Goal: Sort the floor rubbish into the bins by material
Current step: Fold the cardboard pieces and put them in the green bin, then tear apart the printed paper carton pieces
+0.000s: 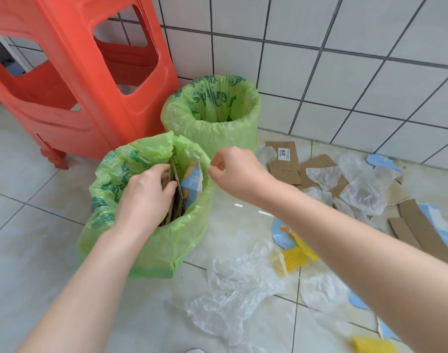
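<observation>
Both hands at the near bin [151,225]

Left hand [144,197] grips cardboard pieces [175,179] inside it — right hand [235,171] pinches the green liner [192,151] rim.

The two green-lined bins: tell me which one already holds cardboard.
The near bin, the one both hands are at: brown cardboard pieces stand upright inside it. The far bin, by the tiled wall, shows only its liner inside.

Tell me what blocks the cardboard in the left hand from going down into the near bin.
Only the cardboard pieces already standing in the near bin crowd the way. The left hand grips the cardboard at the opening; the right hand pinches the liner aside.
</observation>
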The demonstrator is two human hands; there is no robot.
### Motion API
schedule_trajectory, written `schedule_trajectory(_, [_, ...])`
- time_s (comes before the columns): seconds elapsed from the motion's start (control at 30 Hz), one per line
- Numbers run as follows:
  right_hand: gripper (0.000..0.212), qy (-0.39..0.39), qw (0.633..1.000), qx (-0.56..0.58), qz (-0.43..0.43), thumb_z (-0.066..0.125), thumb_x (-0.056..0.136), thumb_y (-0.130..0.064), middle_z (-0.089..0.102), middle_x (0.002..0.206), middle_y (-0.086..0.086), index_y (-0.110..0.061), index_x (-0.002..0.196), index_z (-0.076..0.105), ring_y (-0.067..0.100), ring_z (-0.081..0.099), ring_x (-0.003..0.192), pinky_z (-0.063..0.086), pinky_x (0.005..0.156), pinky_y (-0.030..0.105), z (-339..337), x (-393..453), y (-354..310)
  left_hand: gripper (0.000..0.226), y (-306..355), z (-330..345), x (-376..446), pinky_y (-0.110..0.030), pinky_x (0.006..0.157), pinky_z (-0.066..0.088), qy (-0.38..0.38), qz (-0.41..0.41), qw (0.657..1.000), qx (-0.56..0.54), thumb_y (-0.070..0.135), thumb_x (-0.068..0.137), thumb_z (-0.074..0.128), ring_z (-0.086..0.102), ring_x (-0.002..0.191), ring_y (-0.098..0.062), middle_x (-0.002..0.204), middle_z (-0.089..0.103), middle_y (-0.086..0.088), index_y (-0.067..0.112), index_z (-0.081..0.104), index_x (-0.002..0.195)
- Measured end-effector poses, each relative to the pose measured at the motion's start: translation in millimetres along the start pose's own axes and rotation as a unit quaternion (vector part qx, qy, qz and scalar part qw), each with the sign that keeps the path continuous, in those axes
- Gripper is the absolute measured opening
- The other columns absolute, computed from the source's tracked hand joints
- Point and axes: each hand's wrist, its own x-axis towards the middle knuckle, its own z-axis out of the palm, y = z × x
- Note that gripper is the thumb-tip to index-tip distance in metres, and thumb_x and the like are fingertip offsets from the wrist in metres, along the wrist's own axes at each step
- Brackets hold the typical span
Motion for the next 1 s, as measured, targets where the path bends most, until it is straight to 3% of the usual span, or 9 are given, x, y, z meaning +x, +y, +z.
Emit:
schedule_trajectory(0.1, [0.034, -0.005, 0.999, -0.001, -0.04, 0.051, 0.091, -0.023, 0.059, 0.12, 0.006, -0.012, 0.123, 0.057, 0.022, 0.059, 0.103, 0.044, 0.091, 0.029, -14, -27, 37, 0.035, 23, -1, -10, -0.041, 0.087, 0.054, 0.052, 0.054, 0.996, -0.042, 0.022, 0.09, 0.058, 0.066, 0.098, -0.022, 0.112, 0.071, 0.002, 0.018, 0.061, 0.125])
schedule_trajectory(0.27, [0.033, -0.047, 0.999, -0.021, -0.014, 0.051, 0.093, -0.024, 0.056, 0.118, -0.001, -0.017, 0.125, 0.053, 0.014, 0.056, 0.103, 0.047, 0.09, 0.029, -21, -92, 108, 0.034, 71, 24, -36, -0.041, 0.08, 0.054, 0.05, 0.163, 0.983, -0.075, 0.018, 0.088, 0.059, 0.068, 0.091, -0.025, 0.098, 0.074, 0.004, 0.02, 0.063, 0.121])
schedule_trajectory(0.47, [0.025, -0.06, 0.995, 0.02, 0.081, 0.054, 0.092, -0.022, 0.061, 0.11, -0.007, -0.02, 0.116, 0.057, 0.007, 0.059, 0.096, 0.051, 0.086, 0.028, -1, -165, 186, 0.034, 108, 98, -64, -0.042, 0.075, 0.054, -0.066, 0.215, 0.972, -0.064, 0.031, 0.085, 0.048, 0.068, 0.089, -0.026, 0.093, 0.073, 0.001, 0.028, 0.063, 0.115])
schedule_trajectory(0.57, [0.025, -0.063, 0.993, -0.001, 0.104, 0.055, 0.092, -0.021, 0.06, 0.11, -0.009, -0.021, 0.117, 0.057, 0.007, 0.058, 0.097, 0.046, 0.087, 0.023, 13, -208, 218, 0.027, 117, 138, -85, -0.039, 0.076, 0.053, -0.141, 0.226, 0.964, -0.025, 0.028, 0.089, 0.05, 0.067, 0.094, -0.023, 0.097, 0.072, 0.003, 0.031, 0.063, 0.114])
schedule_trajectory(0.73, [0.024, -0.1, 0.979, -0.008, 0.176, 0.055, 0.093, -0.022, 0.055, 0.108, -0.013, -0.023, 0.116, 0.056, 0.009, 0.058, 0.099, 0.04, 0.083, 0.017, 37, -287, 262, 0.022, 124, 189, -128, -0.033, 0.074, 0.052, -0.232, 0.309, 0.92, 0.068, 0.026, 0.091, 0.048, 0.062, 0.101, -0.02, 0.103, 0.068, 0.005, 0.026, 0.063, 0.107])
schedule_trajectory(0.8, [0.023, -0.106, 0.971, -0.005, 0.212, 0.057, 0.092, -0.021, 0.056, 0.11, -0.01, -0.021, 0.115, 0.058, 0.012, 0.057, 0.104, 0.037, 0.082, 0.016, 46, -309, 278, 0.016, 127, 206, -138, -0.03, 0.063, 0.049, -0.243, 0.376, 0.889, 0.093, 0.021, 0.086, 0.052, 0.063, 0.091, -0.02, 0.091, 0.067, 0.005, 0.021, 0.065, 0.095])
schedule_trajectory(0.87, [0.025, -0.076, 0.968, -0.007, 0.239, 0.058, 0.091, -0.018, 0.056, 0.115, -0.005, -0.019, 0.116, 0.059, 0.019, 0.055, 0.107, 0.04, 0.085, 0.022, 50, -319, 290, 0.016, 127, 221, -137, -0.027, 0.052, 0.048, -0.227, 0.426, 0.871, 0.095, 0.018, 0.071, 0.058, 0.065, 0.076, -0.024, 0.078, 0.065, 0.002, 0.017, 0.067, 0.083])
schedule_trajectory(0.93, [0.031, -0.032, 0.966, -0.013, 0.256, 0.058, 0.09, -0.016, 0.054, 0.12, 0.0, -0.017, 0.121, 0.057, 0.025, 0.052, 0.109, 0.043, 0.09, 0.031, 52, -322, 297, 0.034, 124, 239, -126, -0.031, 0.067, 0.055, -0.21, 0.423, 0.875, 0.104, 0.018, 0.068, 0.057, 0.066, 0.087, -0.029, 0.097, 0.067, -0.005, 0.012, 0.067, 0.1])
schedule_trajectory(1.0, [0.041, -0.012, 0.965, -0.032, 0.261, 0.055, 0.092, -0.019, 0.049, 0.132, 0.005, -0.014, 0.133, 0.049, 0.029, 0.046, 0.119, 0.038, 0.1, 0.034, 58, -317, 301, 0.065, 126, 248, -115, -0.043, 0.101, 0.045, -0.256, 0.372, 0.88, 0.146, 0.024, 0.078, 0.061, 0.047, 0.125, -0.038, 0.14, 0.045, -0.012, 0.015, 0.042, 0.14])
